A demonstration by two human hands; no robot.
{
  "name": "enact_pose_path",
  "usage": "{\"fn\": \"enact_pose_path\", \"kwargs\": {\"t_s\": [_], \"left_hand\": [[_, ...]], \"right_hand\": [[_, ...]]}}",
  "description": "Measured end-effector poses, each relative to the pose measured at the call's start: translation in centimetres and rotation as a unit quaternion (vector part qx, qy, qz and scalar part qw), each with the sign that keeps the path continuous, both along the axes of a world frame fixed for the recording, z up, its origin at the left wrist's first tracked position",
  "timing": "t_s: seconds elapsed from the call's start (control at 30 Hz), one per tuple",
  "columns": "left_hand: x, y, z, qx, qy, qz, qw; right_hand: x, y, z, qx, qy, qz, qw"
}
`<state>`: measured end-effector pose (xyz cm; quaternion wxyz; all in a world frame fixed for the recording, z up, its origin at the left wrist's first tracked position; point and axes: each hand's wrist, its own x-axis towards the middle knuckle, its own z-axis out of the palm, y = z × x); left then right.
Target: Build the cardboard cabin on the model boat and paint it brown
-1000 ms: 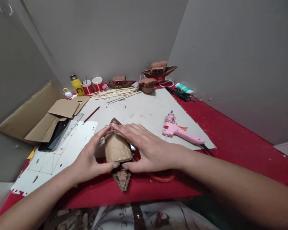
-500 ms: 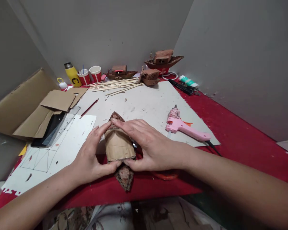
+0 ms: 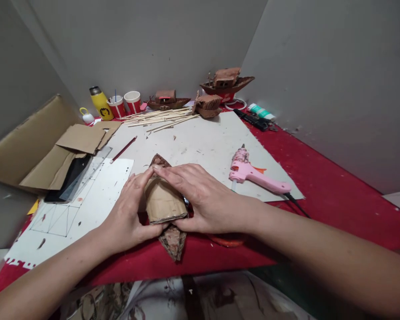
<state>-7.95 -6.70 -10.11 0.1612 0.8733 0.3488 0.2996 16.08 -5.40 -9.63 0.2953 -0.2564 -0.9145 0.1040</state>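
Note:
A small model boat point(image 3: 174, 243) of brown cardboard lies near the table's front edge, its pointed ends facing away from and toward me. Over its middle sits a curved tan cardboard roof point(image 3: 165, 200). My left hand point(image 3: 130, 211) grips the roof from the left, thumb at its near edge and fingers at the far end. From the right, my right hand point(image 3: 208, 198) holds it the same way. The fingertips of both hands meet at the far end, and the thumbs nearly touch below the near edge.
A pink glue gun point(image 3: 260, 178) rests on the white board point(image 3: 200, 138) to the right. Wooden sticks point(image 3: 160, 118), cups point(image 3: 132, 103) and finished model boats point(image 3: 227, 80) stand at the back. Cardboard pieces point(image 3: 82, 138), a pencil point(image 3: 123, 150) and a drawing point(image 3: 58, 220) lie left.
Both thumbs have slid slightly under the near edge of the roof, and the roof's near edge looks a little raised. The grip is otherwise much the same.

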Motion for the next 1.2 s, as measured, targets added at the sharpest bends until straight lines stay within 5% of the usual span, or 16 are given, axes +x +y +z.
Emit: {"fn": "enact_pose_path", "kwargs": {"t_s": [0.23,0.37,0.5,0.6,0.67,0.73,1.0,1.2], "left_hand": [[-0.1,-0.3,0.6,-0.012,-0.020,-0.011,1.000],[-0.9,0.1,1.0,-0.118,-0.206,0.035,0.971],[0.1,0.1,1.6,-0.361,-0.381,0.091,0.846],[2.1,-0.6,2.1,-0.527,-0.431,0.049,0.730],[3.5,-1.1,2.3,-0.575,-0.461,0.032,0.675],[4.6,-1.4,2.6,-0.576,-0.494,0.034,0.651],[6.0,-1.1,1.8,-0.513,-0.505,0.026,0.694],[6.5,-0.9,1.0,-0.424,-0.432,0.045,0.795]], "right_hand": [[0.0,0.1,0.3,-0.003,0.020,-0.002,1.000],[0.2,0.1,0.9,0.015,0.084,-0.043,0.995],[0.1,-0.4,1.0,0.023,0.153,-0.068,0.986],[0.0,-0.8,0.6,0.033,0.172,-0.060,0.983],[0.0,-1.0,0.4,0.032,0.168,-0.059,0.984],[0.1,-1.0,0.3,0.030,0.150,-0.061,0.986],[0.3,-1.7,1.4,0.068,0.109,-0.071,0.989],[-0.2,-2.0,1.4,0.071,0.107,-0.075,0.989]]}}
